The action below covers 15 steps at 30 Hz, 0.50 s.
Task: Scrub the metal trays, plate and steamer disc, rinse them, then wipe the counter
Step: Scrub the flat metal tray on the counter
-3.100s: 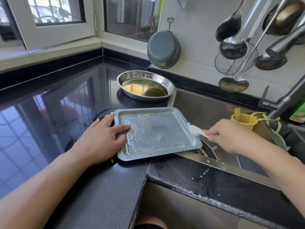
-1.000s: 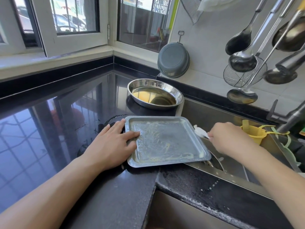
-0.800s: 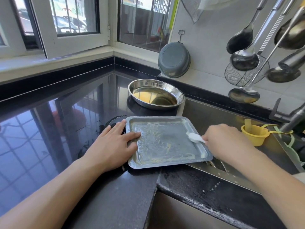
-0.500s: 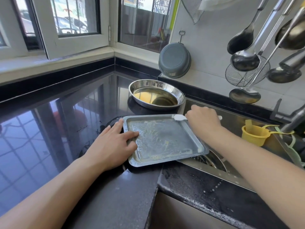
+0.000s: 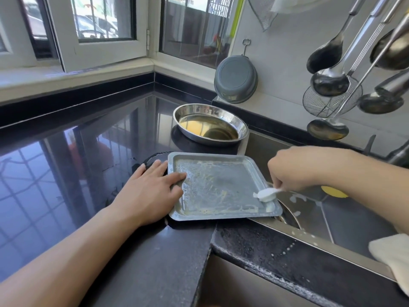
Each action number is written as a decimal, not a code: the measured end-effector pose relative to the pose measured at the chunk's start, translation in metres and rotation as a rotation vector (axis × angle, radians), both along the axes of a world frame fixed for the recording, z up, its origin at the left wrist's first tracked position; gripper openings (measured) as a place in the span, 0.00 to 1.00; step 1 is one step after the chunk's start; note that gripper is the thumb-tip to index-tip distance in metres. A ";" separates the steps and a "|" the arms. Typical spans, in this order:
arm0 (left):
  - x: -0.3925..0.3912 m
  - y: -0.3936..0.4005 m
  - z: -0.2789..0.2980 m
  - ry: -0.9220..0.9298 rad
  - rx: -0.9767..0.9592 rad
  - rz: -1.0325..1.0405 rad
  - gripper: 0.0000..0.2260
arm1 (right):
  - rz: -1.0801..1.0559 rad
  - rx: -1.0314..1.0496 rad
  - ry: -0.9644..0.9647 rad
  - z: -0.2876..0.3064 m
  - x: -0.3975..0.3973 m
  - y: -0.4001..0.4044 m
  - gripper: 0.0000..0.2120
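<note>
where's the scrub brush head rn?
In the head view, the white brush head sits on the near right corner of the square metal tray, gripped by the right hand, just over the sink edge.

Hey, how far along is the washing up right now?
Nothing looks finished. In hand: the right hand scrubs the soapy square tray with a white scrubber while the left hand steadies it. Left: the oval metal dish, rinsing, and wiping the foam-flecked counter.
</note>
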State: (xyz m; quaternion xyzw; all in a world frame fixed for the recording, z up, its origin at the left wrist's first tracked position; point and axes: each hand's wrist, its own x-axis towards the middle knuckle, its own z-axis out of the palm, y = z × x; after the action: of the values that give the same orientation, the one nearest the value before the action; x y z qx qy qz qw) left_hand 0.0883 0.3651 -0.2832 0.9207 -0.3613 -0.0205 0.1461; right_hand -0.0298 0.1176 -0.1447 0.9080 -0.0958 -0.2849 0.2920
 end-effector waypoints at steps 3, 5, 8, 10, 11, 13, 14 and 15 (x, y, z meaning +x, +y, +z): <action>0.000 0.001 -0.001 0.002 0.012 -0.003 0.41 | -0.084 0.009 0.129 0.010 -0.012 0.016 0.07; 0.002 0.000 -0.002 0.010 0.014 -0.009 0.38 | -0.114 0.006 0.131 0.011 -0.011 0.016 0.09; 0.005 -0.001 -0.003 0.042 0.008 -0.012 0.26 | -0.073 -0.035 -0.057 0.001 0.002 0.010 0.09; 0.005 0.000 -0.002 0.051 0.006 -0.019 0.23 | -0.017 -0.063 -0.233 -0.010 0.015 0.002 0.07; 0.005 0.000 -0.002 0.053 0.006 -0.021 0.23 | -0.004 -0.071 -0.286 -0.015 0.020 0.000 0.08; 0.004 0.000 -0.001 0.051 -0.001 -0.022 0.23 | 0.016 -0.077 -0.342 -0.026 0.030 -0.001 0.11; 0.003 -0.001 -0.001 0.047 -0.002 -0.020 0.23 | 0.029 -0.082 -0.351 -0.030 0.032 0.000 0.12; 0.003 -0.001 -0.001 0.038 0.003 -0.016 0.24 | 0.038 -0.088 -0.343 -0.034 0.032 0.002 0.11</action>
State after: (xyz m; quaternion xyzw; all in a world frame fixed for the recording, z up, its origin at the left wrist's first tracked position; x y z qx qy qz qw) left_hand 0.0910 0.3643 -0.2841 0.9175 -0.3656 -0.0399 0.1513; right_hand 0.0026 0.1191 -0.1787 0.9312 -0.1395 -0.1159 0.3161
